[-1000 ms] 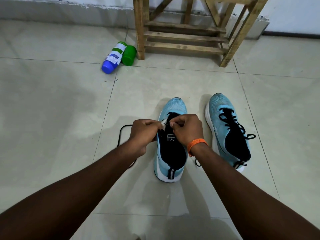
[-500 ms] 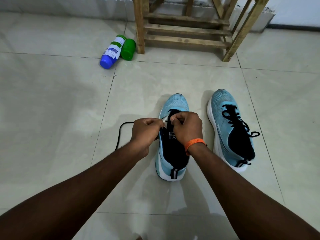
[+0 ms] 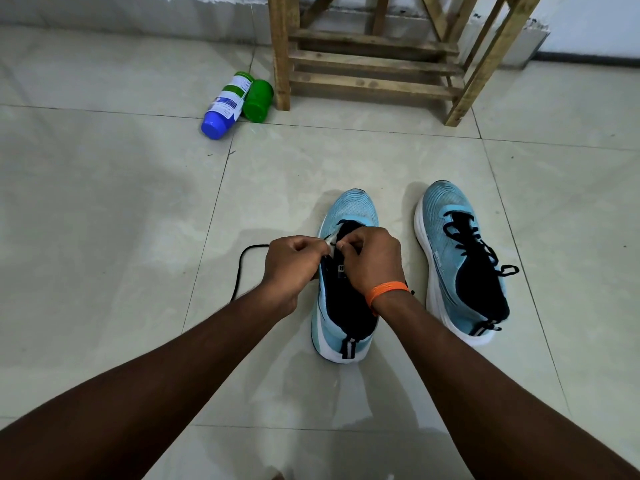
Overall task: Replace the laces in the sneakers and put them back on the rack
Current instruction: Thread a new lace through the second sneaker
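Two light-blue sneakers with black tongues stand on the tiled floor, toes pointing away from me. The left sneaker has both my hands over its eyelet area. My left hand pinches the left eyelet edge of the upper. My right hand, with an orange band at the wrist, pinches the black lace at the same spot. A loose length of that black lace loops out on the floor to the left. The right sneaker is fully laced and stands alone.
A wooden slatted shoe rack stands against the wall straight ahead. By its left leg lie a white bottle with a blue cap and a green container. Bare tiles surround the sneakers.
My hands have shifted slightly toward the toe along the left sneaker's eyelets, fingertips drawn closer together. The view has tilted a little. The right sneaker has not moved.
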